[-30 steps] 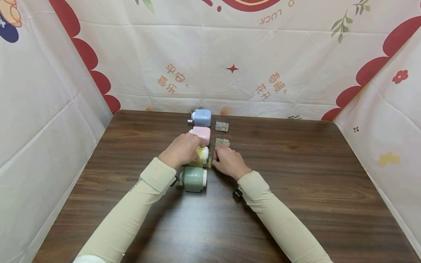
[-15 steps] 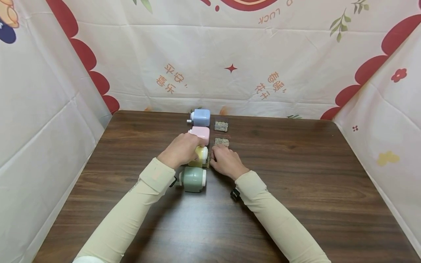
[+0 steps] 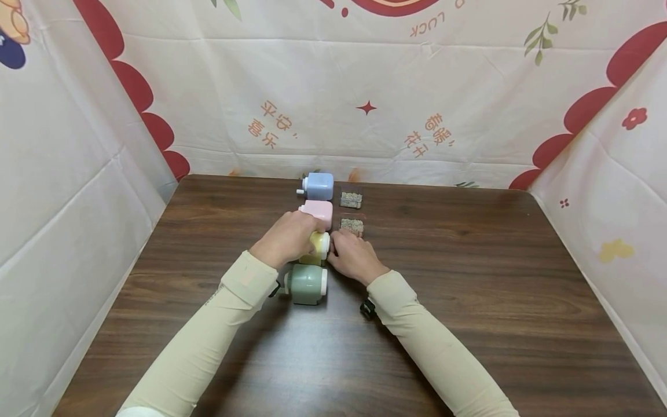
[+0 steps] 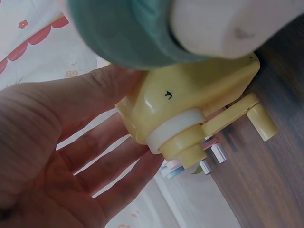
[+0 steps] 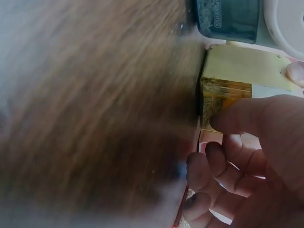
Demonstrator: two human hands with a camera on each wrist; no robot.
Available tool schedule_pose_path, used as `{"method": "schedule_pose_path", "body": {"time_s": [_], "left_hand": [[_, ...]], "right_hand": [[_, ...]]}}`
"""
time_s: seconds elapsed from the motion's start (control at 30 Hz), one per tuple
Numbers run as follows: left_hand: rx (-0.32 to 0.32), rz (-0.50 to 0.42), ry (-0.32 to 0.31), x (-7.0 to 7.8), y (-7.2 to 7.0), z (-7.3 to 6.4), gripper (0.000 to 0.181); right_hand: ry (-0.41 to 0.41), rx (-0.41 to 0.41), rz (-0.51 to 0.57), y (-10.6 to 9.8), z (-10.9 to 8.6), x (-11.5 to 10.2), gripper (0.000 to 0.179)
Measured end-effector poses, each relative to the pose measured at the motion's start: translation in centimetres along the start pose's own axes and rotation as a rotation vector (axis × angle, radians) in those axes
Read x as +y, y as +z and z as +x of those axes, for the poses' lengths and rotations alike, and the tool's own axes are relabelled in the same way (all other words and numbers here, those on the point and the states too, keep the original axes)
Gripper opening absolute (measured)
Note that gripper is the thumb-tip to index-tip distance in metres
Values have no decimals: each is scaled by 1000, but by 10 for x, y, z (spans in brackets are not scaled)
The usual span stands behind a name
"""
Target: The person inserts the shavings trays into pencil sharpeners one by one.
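My left hand (image 3: 289, 236) grips the yellow pencil sharpener (image 4: 190, 90) from its crank side, thumb on one face and fingers on the opposite one. Its yellow crank points away from my palm. At the other end, my right hand (image 3: 356, 255) is against the sharpener's amber see-through shavings drawer (image 5: 228, 92). The thumb presses on the drawer; the other fingers are loosely bent beside it. In the head view the right hand hides most of this contact. The green pencil sharpener (image 3: 306, 284) stands just in front of the yellow one.
Behind stand a pink pencil sharpener (image 3: 319, 212) and a blue pencil sharpener (image 3: 320, 186). Two clear drawers of shavings lie to their right, a nearer drawer (image 3: 352, 225) and a farther drawer (image 3: 351, 200). Printed cloth (image 3: 323, 87) hangs around the wooden table (image 3: 469, 278).
My right hand has moved left against the yellow sharpener, and the amber drawer has slid into the sharpener's base. The left hand stays in place.
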State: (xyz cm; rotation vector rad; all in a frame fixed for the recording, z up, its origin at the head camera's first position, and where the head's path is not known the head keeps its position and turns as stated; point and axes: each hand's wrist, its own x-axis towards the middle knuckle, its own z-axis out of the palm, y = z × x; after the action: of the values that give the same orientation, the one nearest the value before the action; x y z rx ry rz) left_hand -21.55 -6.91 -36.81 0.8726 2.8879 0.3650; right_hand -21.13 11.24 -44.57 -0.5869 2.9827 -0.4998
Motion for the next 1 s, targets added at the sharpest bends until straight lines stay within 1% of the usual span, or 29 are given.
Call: {"method": "schedule_pose_path", "body": {"time_s": [0.17, 0.23, 0.37, 0.43, 0.5, 0.6, 0.67, 0.77, 0.9, 1.0], "left_hand": [[1, -5, 12, -1, -1, -1, 25], [-4, -14, 9, -1, -1, -1, 27], [-22, -50, -6, -3, -1, -3, 33], [-26, -59, -3, -2, 0, -4, 34], [-20, -51, 8, -1, 0, -6, 33], [-4, -31, 22, 2, 1, -7, 33], [-1, -28, 15, 3, 2, -9, 37], [-9, -24, 2, 4, 2, -10, 44], [-24, -35, -12, 6, 2, -12, 49], [-33, -60, -21, 7, 2, -14, 52]], "right_hand": [[-13, -4, 17, 2, 1, 3, 16], [-20, -4, 31, 11, 6, 13, 15], [-67, 9, 67, 40, 18, 41, 15], [-78, 2, 74, 42, 19, 44, 15], [-80, -21, 68, 24, 9, 32, 15], [-67, -58, 54, -9, -5, 11, 15], [-62, -76, 49, -26, -11, 3, 13], [-56, -85, 32, -40, -11, 5, 13], [-43, -69, 6, -58, -9, 12, 28], [-30, -55, -13, -71, -7, 19, 38]]}}
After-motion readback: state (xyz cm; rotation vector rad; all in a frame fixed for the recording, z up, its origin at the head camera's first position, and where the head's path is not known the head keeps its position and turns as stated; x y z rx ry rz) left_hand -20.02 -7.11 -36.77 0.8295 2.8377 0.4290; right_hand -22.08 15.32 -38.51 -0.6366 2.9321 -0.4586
